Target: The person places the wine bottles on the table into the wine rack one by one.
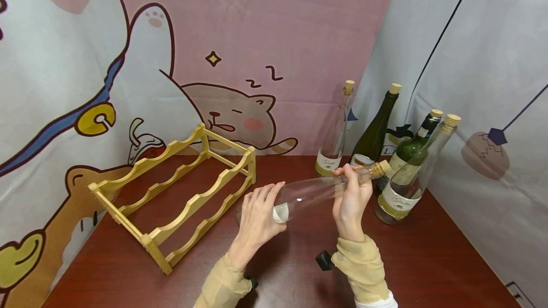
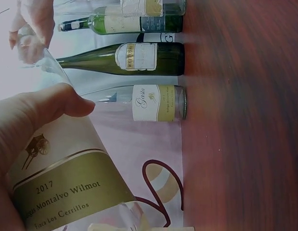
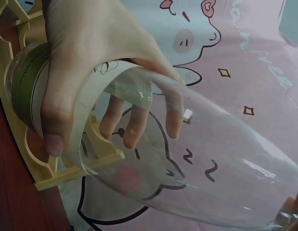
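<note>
A clear glass wine bottle (image 1: 306, 196) is held tilted above the table, its corked neck up to the right and its base toward the rack. My left hand (image 1: 259, 213) grips the labelled body near the base; in the right wrist view its thumb and fingers wrap the glass. Around the neck, just below the cork (image 1: 379, 169), curl the fingers of my right hand (image 1: 353, 198). The bottle's white and olive label (image 2: 67, 187) shows close up in the left wrist view. A wooden wine rack (image 1: 199, 201) stands to the left of the left hand.
Behind and right of my hands stand several corked bottles: a clear one (image 1: 329, 156), a dark green one (image 1: 376, 127), a green one (image 1: 406, 156) and another clear one (image 1: 400, 198). A printed cloth (image 1: 299, 37) hangs behind the reddish-brown table (image 1: 295, 274).
</note>
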Motion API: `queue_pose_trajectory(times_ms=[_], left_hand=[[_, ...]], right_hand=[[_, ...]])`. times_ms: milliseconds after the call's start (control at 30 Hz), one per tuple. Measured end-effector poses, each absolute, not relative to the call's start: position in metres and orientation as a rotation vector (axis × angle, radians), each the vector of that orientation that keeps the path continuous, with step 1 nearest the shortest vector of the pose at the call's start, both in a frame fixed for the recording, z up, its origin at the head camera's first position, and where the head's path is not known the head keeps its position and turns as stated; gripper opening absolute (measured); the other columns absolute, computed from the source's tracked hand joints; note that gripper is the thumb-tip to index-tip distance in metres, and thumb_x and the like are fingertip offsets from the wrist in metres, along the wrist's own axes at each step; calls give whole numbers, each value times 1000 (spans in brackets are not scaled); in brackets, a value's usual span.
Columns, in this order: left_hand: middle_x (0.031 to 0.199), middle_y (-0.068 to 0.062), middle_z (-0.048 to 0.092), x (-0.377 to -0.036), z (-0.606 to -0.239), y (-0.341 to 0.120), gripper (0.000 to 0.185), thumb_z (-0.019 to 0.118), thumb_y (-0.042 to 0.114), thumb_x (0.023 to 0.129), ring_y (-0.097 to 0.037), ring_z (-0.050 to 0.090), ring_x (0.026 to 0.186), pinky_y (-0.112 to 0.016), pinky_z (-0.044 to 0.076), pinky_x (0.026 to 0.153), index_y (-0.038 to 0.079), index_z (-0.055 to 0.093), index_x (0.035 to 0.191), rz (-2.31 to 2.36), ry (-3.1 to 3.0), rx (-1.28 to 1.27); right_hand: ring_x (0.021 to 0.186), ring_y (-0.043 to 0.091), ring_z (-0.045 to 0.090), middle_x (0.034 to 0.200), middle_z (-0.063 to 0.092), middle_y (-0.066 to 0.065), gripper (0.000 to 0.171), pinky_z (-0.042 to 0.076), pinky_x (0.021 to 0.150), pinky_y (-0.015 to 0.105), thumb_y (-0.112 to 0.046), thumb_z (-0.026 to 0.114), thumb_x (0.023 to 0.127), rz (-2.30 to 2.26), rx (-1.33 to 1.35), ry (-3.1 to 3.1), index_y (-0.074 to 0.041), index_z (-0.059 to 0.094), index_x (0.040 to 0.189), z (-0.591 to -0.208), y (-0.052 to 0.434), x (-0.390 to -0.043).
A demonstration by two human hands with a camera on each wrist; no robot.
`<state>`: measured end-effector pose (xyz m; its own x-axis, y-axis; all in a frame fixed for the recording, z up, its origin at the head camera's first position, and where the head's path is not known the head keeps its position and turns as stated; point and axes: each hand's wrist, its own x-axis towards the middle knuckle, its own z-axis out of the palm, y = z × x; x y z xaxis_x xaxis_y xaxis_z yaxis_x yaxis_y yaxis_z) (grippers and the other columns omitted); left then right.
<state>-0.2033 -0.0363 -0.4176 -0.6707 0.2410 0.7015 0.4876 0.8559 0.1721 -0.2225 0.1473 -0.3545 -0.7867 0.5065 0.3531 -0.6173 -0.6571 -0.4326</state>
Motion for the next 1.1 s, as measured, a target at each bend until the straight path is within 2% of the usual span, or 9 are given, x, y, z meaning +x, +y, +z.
queue_pose_trajectory(times_ms=[200,467,700,800,1000,1100], left_hand=[[116,-2,64,-203,-417,-38,102,92,32,38,-21,60,103,-39,45,82,22,51,131,-495,-2349,-508],[116,-3,64,-204,-416,-41,103,94,32,38,-23,60,105,-41,45,82,23,50,131,-520,-2393,-473],[115,-4,65,-206,-414,-46,103,94,32,37,-24,61,102,-41,45,80,22,51,130,-504,-2382,-444],[115,-3,65,-207,-414,-47,103,94,32,37,-25,61,102,-42,45,80,23,51,130,-495,-2380,-433],[115,-3,65,-207,-414,-49,103,94,32,37,-25,61,103,-41,45,78,24,51,130,-502,-2397,-430],[115,-3,65,-208,-414,-50,103,94,32,37,-25,61,103,-42,45,78,24,51,130,-499,-2401,-434]], right_hand=[[62,18,63,72,60,8,12,53,67,27,8,53,89,2449,257,-780,-4,51,87,-355,149,-222],[72,19,68,76,67,6,12,55,76,30,7,50,91,2476,319,-1007,-5,52,91,-356,155,-223],[85,15,69,85,70,3,4,57,78,29,-3,55,92,2410,207,-1461,-2,55,96,-351,167,-222],[85,10,68,89,70,-1,13,56,78,27,-10,57,93,2338,180,-1692,1,55,102,-349,174,-221],[76,1,65,81,67,-13,26,55,75,20,-18,55,95,2034,93,-2174,4,57,107,-345,189,-220],[79,0,66,84,69,-6,39,55,77,21,-25,54,96,1862,130,-2389,10,58,110,-342,197,-218]])
